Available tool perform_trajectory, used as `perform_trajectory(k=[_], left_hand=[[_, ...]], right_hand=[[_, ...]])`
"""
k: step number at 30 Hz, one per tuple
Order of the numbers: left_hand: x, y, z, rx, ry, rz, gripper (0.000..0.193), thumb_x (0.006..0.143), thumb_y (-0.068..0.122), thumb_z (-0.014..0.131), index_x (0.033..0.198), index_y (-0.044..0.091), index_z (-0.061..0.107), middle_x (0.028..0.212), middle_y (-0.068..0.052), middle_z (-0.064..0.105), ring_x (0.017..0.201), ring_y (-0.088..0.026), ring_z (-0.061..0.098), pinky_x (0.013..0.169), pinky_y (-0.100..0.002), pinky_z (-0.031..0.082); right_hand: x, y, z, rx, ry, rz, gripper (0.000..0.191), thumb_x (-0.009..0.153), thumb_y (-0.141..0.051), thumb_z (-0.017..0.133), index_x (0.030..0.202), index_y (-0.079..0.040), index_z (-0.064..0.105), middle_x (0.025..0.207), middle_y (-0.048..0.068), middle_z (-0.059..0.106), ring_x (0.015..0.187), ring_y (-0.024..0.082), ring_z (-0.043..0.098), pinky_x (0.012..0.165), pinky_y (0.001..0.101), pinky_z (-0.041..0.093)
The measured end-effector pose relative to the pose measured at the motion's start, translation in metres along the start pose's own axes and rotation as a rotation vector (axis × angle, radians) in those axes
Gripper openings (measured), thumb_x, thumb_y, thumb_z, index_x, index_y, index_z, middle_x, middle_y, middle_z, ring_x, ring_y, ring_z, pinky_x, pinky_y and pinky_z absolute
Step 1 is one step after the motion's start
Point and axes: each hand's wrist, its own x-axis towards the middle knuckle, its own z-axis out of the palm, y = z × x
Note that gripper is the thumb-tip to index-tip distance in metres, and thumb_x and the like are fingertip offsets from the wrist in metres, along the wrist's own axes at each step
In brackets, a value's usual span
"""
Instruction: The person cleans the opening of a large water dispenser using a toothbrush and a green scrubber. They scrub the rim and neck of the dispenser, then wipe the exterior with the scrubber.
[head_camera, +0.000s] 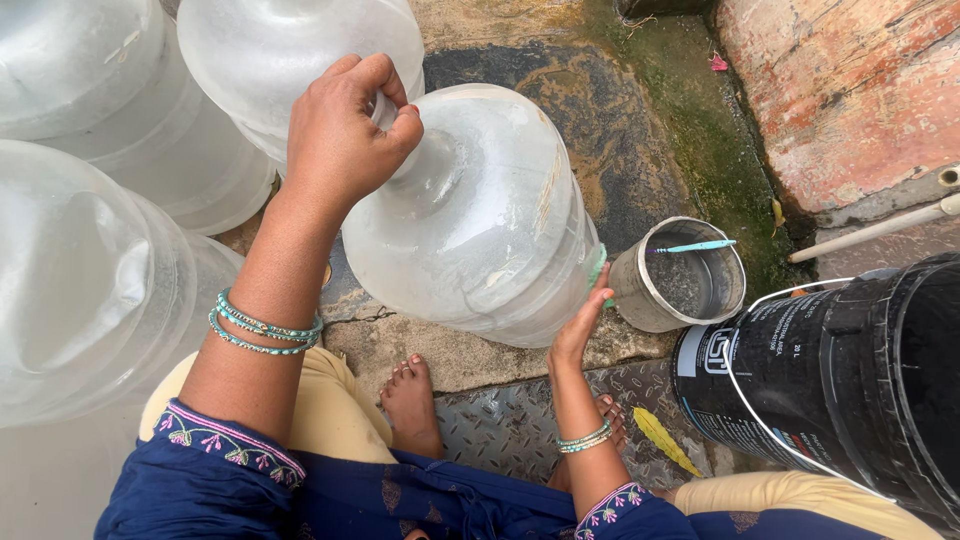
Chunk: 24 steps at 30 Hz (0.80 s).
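A large clear plastic water jar (485, 225) leans tilted on the wet stone ground in the middle of the head view. My left hand (345, 130) is closed around its neck at the top. My right hand (580, 325) presses flat against the jar's lower side near its base, with a green scrubber partly hidden under the fingers. My bare feet (410, 400) rest on the ground and on a metal tread plate just below the jar.
Three more clear jars (90, 280) crowd the left and top. A small metal pot (685, 275) with a blue toothbrush across it stands right of the jar. A black bucket (850, 380) with a wire handle fills the lower right. A white pipe (880, 228) juts from a brick wall (850, 90).
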Motion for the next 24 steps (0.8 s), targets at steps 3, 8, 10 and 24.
perform_trajectory(k=[3,8,10,24], left_hand=[[-0.001,-0.001,0.001,0.0,0.0,0.003,0.012,0.085,0.019,0.073,0.087,0.011,0.064,0.085,-0.003,0.061,0.069,-0.021,0.059,0.062,-0.038,0.046],[-0.001,-0.002,-0.001,-0.004,0.014,0.021,0.012,0.085,0.019,0.073,0.087,0.011,0.064,0.087,-0.002,0.062,0.071,-0.021,0.06,0.064,-0.038,0.047],[-0.001,-0.001,-0.002,0.002,-0.019,-0.02,0.01,0.085,0.019,0.072,0.086,0.012,0.064,0.085,-0.002,0.061,0.071,-0.02,0.06,0.061,-0.037,0.047],[-0.007,-0.004,-0.013,-0.152,-0.102,0.109,0.01,0.085,0.017,0.075,0.086,0.011,0.067,0.088,-0.002,0.061,0.076,-0.02,0.059,0.068,-0.035,0.048]], right_hand=[[-0.031,-0.02,0.017,-0.008,-0.095,-0.304,0.101,0.097,-0.079,0.01,0.164,-0.004,0.014,0.172,0.02,0.007,0.161,0.036,0.008,0.129,0.0502,0.008],[-0.069,-0.053,0.027,-0.081,-0.189,-0.695,0.083,0.11,-0.065,0.012,0.163,-0.005,0.033,0.169,0.013,0.033,0.161,0.028,0.027,0.137,0.0469,0.017],[-0.075,-0.06,0.027,-0.069,-0.213,-0.757,0.076,0.113,-0.06,0.018,0.164,-0.007,0.032,0.165,0.008,0.034,0.153,0.023,0.035,0.134,0.045,0.025],[0.05,0.003,-0.05,-0.153,-0.058,0.328,0.072,0.101,-0.057,0.031,0.159,-0.014,0.027,0.166,0.012,0.031,0.15,0.029,0.034,0.121,0.0468,0.027]])
